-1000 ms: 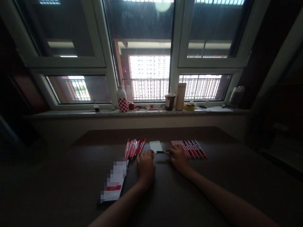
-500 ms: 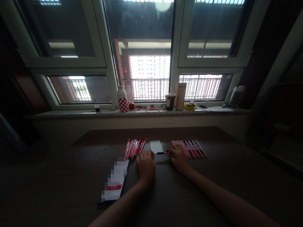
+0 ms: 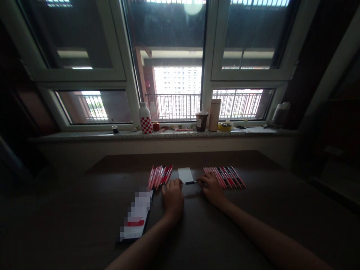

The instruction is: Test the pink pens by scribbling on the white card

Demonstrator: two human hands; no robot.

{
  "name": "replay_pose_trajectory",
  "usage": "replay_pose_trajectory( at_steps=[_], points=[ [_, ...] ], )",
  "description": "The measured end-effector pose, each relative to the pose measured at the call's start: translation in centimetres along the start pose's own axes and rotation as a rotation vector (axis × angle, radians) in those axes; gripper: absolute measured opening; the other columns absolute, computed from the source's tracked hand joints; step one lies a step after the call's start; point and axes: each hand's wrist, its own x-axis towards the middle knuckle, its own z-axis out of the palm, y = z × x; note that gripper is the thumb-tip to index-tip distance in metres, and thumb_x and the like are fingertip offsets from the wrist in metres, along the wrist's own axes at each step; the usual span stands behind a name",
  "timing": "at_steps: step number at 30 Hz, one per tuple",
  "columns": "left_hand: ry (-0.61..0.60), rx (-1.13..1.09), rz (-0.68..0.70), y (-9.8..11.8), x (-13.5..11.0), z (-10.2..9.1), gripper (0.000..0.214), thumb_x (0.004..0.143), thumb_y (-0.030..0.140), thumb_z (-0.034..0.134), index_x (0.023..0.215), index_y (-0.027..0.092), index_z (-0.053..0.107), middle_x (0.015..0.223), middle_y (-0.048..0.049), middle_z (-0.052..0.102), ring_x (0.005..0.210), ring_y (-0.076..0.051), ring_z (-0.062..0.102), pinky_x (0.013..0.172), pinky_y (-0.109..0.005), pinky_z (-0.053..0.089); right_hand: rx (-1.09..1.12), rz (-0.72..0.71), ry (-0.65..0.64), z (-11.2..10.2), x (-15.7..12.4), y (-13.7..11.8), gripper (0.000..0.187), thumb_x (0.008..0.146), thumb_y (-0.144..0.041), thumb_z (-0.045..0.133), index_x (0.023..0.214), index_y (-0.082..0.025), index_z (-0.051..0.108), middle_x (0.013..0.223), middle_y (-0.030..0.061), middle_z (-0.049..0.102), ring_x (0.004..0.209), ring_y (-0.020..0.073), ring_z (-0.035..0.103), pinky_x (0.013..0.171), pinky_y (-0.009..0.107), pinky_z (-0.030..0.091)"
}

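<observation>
Head view: one camera looks down over a dark brown table [image 3: 197,232] at two bare hands, with a window beyond.
Pen [image 3: 190,183]: thin, with a dark middle and paler ends; it lies crosswise between the hands, on the near side of the white card, and whether it touches the table cannot be told.
Left hand [image 3: 173,200]: back of the hand up, fingers curled and grasping the left end of the pen; the fingertips are partly hidden.
Right hand [image 3: 211,187]: fingers bent, thumb and fingertips pinching the pen's right end.
White card [image 3: 185,174]: flat on the table, between the two groups of pens.
Left pens [image 3: 159,176]: pink, red and black, fanned close together, just beyond the left hand.
Right pens [image 3: 230,177]: a slanting row, pink at the left, more black and red towards the right; the right hand covers part of it, and contact cannot be told.
Phone [image 3: 136,217]: lies slanted left of the left forearm, its screen lit and partly blurred into blocks.
Windowsill [image 3: 84,135]: carries a red-checked bottle [image 3: 146,118], a brown drink cup [image 3: 201,122], a tan tumbler [image 3: 215,114] and a yellow roll of tape [image 3: 224,128].
</observation>
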Motion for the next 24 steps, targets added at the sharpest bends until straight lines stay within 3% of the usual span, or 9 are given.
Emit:
replay_pose_trajectory(
  at_steps=[24],
  points=[
    [-0.024,-0.016,0.025,-0.1,0.13,0.17,0.023,0.09,0.023,0.037,0.095,0.022,0.059,0.096,-0.0045,0.06,0.093,-0.02,0.05,0.087,-0.034,0.03,0.001,-0.014,-0.001,0.11,0.0,0.07,0.024,0.08,-0.008,0.056,0.09,-0.023,0.071,0.087,0.0055,0.06,0.096,0.0231,0.046,0.087,0.038,0.039]
  ],
)
